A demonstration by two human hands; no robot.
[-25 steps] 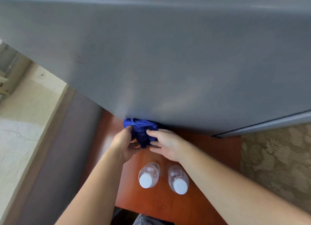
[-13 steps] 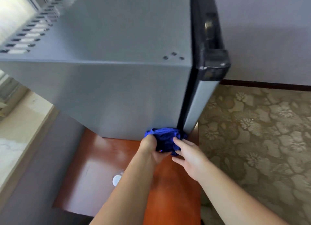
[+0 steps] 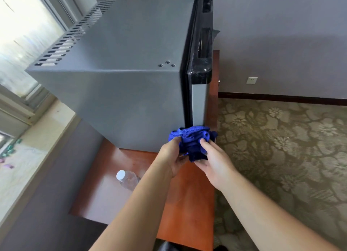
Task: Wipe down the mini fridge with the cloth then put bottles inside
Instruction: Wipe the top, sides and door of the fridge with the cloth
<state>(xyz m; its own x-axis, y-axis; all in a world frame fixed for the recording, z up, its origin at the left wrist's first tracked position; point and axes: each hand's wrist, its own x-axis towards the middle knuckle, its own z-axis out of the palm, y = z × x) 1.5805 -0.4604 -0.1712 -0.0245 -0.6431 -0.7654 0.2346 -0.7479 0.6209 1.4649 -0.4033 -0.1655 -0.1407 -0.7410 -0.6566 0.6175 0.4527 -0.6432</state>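
A grey mini fridge (image 3: 120, 93) stands on a reddish wooden table (image 3: 189, 198), its black-framed door (image 3: 199, 66) closed on the right. A bunched blue cloth (image 3: 193, 140) is pressed against the fridge's lower right corner, by the door's edge. My left hand (image 3: 172, 157) grips the cloth from the left and my right hand (image 3: 214, 162) grips it from the right. One clear water bottle with a white cap (image 3: 127, 179) stands on the table to the left of my left forearm, which partly hides it.
A window (image 3: 24, 36) and a pale stone sill (image 3: 28, 157) run along the left. Patterned carpet (image 3: 281, 147) covers the floor on the right, below a grey wall with a white socket (image 3: 251, 80). The table's edge lies close to the fridge door.
Both hands have carried the cloth to the right along the fridge's bottom edge, from the side panel to the door corner. The view has pulled back and turned, leaving one bottle in sight.
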